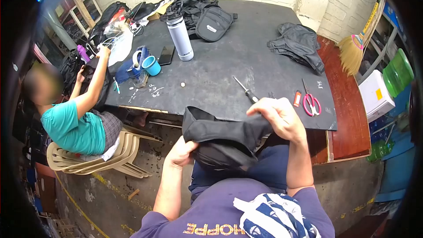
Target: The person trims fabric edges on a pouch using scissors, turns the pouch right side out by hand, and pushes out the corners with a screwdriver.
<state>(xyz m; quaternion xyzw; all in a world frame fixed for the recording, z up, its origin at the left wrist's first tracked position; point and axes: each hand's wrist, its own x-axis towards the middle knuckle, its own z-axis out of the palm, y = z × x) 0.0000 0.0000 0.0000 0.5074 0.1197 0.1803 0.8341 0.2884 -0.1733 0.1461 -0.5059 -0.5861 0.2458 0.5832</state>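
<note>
A black fabric bag (pixel 220 132) is held over my lap at the table's front edge, its opening partly spread. My left hand (pixel 179 152) is closed on its left side, the thumb pressed against the fabric. At the bag's right end my right hand (pixel 284 121) has its fingers curled round the fabric; the fingertips are partly hidden. Just beyond the right hand lies a screwdriver (pixel 246 90) with a dark handle. Pink-handled scissors (pixel 312 104) and a small red-orange item (pixel 297 98) lie to its right.
A co-worker (pixel 72 119) sits at left on stacked plastic chairs (pixel 128 158), handling dark material. On the black table (pixel 224 75) stand a tumbler (pixel 179 37) and a blue cup (pixel 151 65). Black bags (pixel 213 23) lie at the back, black fabric pieces (pixel 297 44) at right. A broom (pixel 354 50) leans beyond.
</note>
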